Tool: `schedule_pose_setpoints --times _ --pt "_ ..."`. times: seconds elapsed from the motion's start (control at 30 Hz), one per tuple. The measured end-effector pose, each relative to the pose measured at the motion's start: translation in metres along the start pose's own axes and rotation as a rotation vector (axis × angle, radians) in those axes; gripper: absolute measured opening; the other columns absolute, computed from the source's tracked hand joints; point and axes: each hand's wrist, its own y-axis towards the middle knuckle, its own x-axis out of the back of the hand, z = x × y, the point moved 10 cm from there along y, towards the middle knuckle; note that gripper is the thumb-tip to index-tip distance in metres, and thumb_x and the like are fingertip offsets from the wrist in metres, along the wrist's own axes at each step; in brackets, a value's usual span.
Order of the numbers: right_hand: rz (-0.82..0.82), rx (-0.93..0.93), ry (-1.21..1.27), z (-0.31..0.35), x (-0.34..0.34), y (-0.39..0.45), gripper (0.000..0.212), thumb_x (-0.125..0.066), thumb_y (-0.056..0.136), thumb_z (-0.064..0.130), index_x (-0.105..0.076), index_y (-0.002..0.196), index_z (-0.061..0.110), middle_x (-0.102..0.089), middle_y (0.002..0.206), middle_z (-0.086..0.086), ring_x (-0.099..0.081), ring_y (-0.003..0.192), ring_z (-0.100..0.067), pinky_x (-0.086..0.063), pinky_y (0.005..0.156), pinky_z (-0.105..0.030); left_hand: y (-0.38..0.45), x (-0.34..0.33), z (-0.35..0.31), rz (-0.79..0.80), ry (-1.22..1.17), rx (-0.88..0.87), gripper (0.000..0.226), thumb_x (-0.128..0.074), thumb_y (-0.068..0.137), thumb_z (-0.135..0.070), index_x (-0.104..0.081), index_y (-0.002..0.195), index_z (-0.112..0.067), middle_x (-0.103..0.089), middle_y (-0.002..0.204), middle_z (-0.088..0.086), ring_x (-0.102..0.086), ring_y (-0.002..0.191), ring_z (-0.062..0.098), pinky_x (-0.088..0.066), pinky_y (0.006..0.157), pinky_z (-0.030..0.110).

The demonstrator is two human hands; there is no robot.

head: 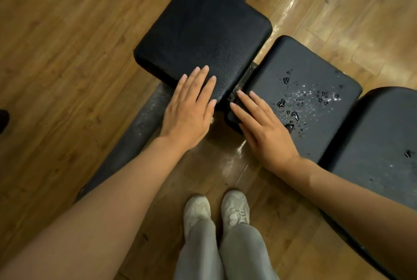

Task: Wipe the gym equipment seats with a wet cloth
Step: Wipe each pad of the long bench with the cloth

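Observation:
A black padded seat of a gym bench lies at the top centre, with fine droplets on its near corner. My left hand rests flat on that near corner, fingers straight. A second black pad sits to the right, beaded with water drops. My right hand lies flat on its near left corner, fingers straight and pointing toward the gap between the pads. A third black pad continues at the right edge. No cloth is visible in either hand.
A dark metal frame tube runs diagonally under the pads across the wooden floor. Wet patches shine on the floor between my hands. My two pale shoes stand below. A dark object pokes in at the left edge.

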Motion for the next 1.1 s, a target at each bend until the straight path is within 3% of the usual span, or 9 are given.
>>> schedule_pose_setpoints --times 0.13,0.33,0.47,0.53,0.63,0.83,0.97,1.03,1.1 --pt "-0.114 -0.186 -0.006 -0.003 -0.001 -0.002 0.045 -0.044 0.106 0.023 -0.047 0.147 0.007 -0.036 0.158 -0.012 -0.031 0.147 -0.033 -0.026 0.121 -0.048 0.008 -0.018 -0.013 0.011 0.041 -0.031 0.054 -0.023 0.105 -0.031 -0.032 0.153 -0.008 -0.026 0.161 0.015 -0.021 0.15 0.029 -0.015 0.123 0.046" --pt "-0.066 -0.187 -0.008 -0.043 0.006 0.044 0.045 -0.041 0.104 0.024 -0.051 0.143 0.002 -0.038 0.156 -0.016 -0.032 0.146 -0.036 -0.025 0.121 -0.048 0.006 -0.022 -0.012 -0.016 0.021 -0.065 0.052 -0.024 0.106 -0.03 -0.03 0.154 -0.009 -0.025 0.161 0.014 -0.02 0.151 0.028 -0.015 0.124 0.045" --pt "-0.149 -0.484 0.083 -0.114 0.036 0.073 0.046 -0.042 0.106 0.018 -0.041 0.151 0.009 -0.022 0.164 -0.01 -0.017 0.152 -0.032 -0.018 0.124 -0.045 0.006 -0.023 -0.011 -0.02 0.023 -0.082 0.052 -0.025 0.106 -0.029 -0.031 0.153 -0.008 -0.026 0.161 0.015 -0.021 0.15 0.029 -0.017 0.123 0.046" --pt "-0.167 -0.567 0.098 -0.118 0.035 0.074 0.047 -0.039 0.107 0.016 -0.035 0.154 0.008 -0.016 0.166 -0.009 -0.01 0.153 -0.031 -0.011 0.125 -0.041 0.006 -0.023 -0.011 -0.033 0.016 -0.063 0.051 -0.026 0.106 -0.028 -0.032 0.153 -0.008 -0.027 0.161 0.015 -0.021 0.15 0.029 -0.015 0.123 0.045" --pt "-0.158 -0.535 0.093 -0.09 0.022 0.062 0.05 -0.035 0.106 0.015 -0.031 0.154 0.003 -0.015 0.165 -0.016 -0.007 0.153 -0.036 -0.004 0.125 -0.043 0.005 -0.022 -0.013 -0.057 -0.005 -0.046 0.05 -0.028 0.106 -0.026 -0.034 0.152 -0.008 -0.029 0.16 0.014 -0.022 0.15 0.028 -0.014 0.124 0.044" --pt "-0.071 -0.19 0.039 -0.004 -0.006 0.002 0.044 -0.042 0.105 0.021 -0.049 0.145 0.006 -0.036 0.157 -0.016 -0.028 0.148 -0.037 -0.023 0.122 -0.047 0.008 -0.018 -0.013 -0.078 0.0 -0.042 0.048 -0.031 0.106 -0.025 -0.04 0.149 -0.009 -0.035 0.157 0.014 -0.029 0.147 0.029 -0.021 0.121 0.045" --pt "-0.001 -0.035 0.026 -0.006 -0.008 0.0 0.042 -0.044 0.105 0.021 -0.05 0.145 0.006 -0.038 0.156 -0.015 -0.031 0.147 -0.033 -0.026 0.121 -0.046 0.012 -0.013 -0.012 -0.134 -0.007 -0.036 0.042 -0.037 0.105 -0.022 -0.048 0.144 -0.008 -0.043 0.152 0.015 -0.037 0.143 0.03 -0.029 0.116 0.048" --pt "-0.009 -0.065 0.034 -0.03 -0.001 0.015 0.043 -0.044 0.104 0.021 -0.051 0.144 0.006 -0.038 0.156 -0.016 -0.032 0.146 -0.034 -0.025 0.122 -0.045 0.011 -0.016 -0.013 -0.13 -0.001 -0.042 0.044 -0.035 0.105 -0.024 -0.045 0.146 -0.009 -0.04 0.154 0.013 -0.034 0.145 0.029 -0.026 0.117 0.046" --pt "-0.074 -0.209 0.058 -0.069 0.013 0.036 0.043 -0.043 0.103 0.02 -0.052 0.143 0.005 -0.037 0.156 -0.018 -0.031 0.146 -0.037 -0.023 0.122 -0.046 0.009 -0.019 -0.013 -0.12 0.019 -0.049 0.046 -0.033 0.106 -0.025 -0.041 0.149 -0.01 -0.036 0.157 0.012 -0.031 0.147 0.027 -0.022 0.119 0.044"
